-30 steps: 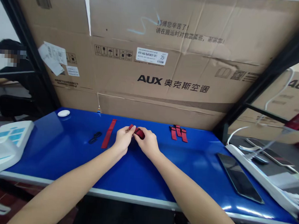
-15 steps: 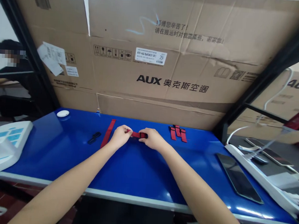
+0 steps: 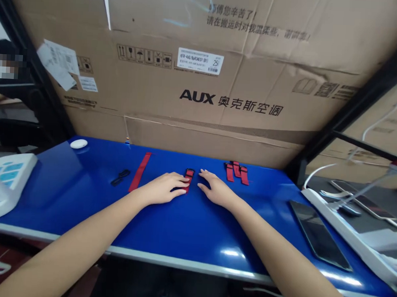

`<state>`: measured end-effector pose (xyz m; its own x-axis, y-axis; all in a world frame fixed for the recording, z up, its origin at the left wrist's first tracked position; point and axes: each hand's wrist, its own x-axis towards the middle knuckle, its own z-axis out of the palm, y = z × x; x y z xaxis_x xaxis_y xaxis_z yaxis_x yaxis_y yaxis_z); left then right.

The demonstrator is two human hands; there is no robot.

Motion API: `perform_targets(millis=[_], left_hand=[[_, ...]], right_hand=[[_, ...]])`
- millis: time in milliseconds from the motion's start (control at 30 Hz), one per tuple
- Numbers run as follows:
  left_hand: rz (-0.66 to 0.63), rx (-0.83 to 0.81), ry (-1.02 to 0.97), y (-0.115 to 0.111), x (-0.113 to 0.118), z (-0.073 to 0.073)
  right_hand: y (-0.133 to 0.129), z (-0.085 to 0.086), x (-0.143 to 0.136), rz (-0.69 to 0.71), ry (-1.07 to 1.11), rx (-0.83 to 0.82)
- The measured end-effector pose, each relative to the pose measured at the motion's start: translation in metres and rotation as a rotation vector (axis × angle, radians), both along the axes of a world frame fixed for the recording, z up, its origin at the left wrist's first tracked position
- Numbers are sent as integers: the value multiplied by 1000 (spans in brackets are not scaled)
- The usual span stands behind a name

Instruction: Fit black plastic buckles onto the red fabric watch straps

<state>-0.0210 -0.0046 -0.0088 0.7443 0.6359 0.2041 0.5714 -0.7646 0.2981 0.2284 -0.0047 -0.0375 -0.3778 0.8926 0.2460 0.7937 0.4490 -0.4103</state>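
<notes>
Big cardboard sheet upright behind blue surface, AUX + Chinese txt; white label above logo, papers stuck at L. Black posts either side. White oval nr far L corner; white device w/ blue panels at L edge. R side: dark tablet flat, power strip just beside, phone on dark surface beyond, white cable hanging. Person, dark clothes, bkgd far L.

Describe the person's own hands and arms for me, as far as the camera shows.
The left hand and right hand are slim and ungloved. Both forearms are bare, with no sleeve, watch, bracelet, cable or marking visible.
</notes>
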Motion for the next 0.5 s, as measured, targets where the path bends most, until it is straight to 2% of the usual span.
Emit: perform_targets(millis=[167,500], left_hand=[[149,53,94,1,9,-10],[225,-85,51,2,8,-11]], right_hand=[[-1,3,-8,-16,-73,-8],[-8,8,-23,-49,-209,-41]])
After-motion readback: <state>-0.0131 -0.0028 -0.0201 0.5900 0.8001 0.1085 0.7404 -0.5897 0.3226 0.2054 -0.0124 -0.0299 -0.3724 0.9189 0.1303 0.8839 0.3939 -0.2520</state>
